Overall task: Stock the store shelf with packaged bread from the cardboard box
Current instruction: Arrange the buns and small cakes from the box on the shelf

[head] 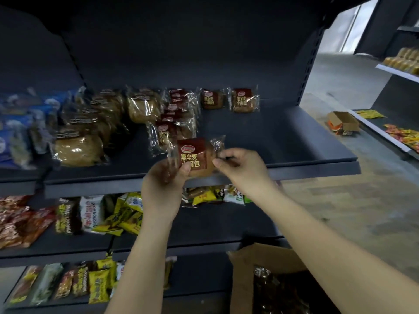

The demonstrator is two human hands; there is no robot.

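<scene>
Placement step: left hand (166,177) and right hand (240,168) both pinch bread pack (195,158) over shelf (283,141) near edge. Next: set it down upright, right of brown-pack row (174,123).

The bread packet (193,157) is over the front edge of the upper shelf (294,143), gripped by the left hand (163,186) at its left end and pinched by the right hand (242,171) at its right end. Just behind it, a row of like packets (174,118) runs back towards the rear panel. A pair of packets (212,99) stands at the back, right of that row, and larger loaves (90,132) lie left of it. Snack packets (113,214) lie on the lower shelf (204,225). The cardboard box (267,264) stands at lower right, before the shelving, under the right forearm.
</scene>
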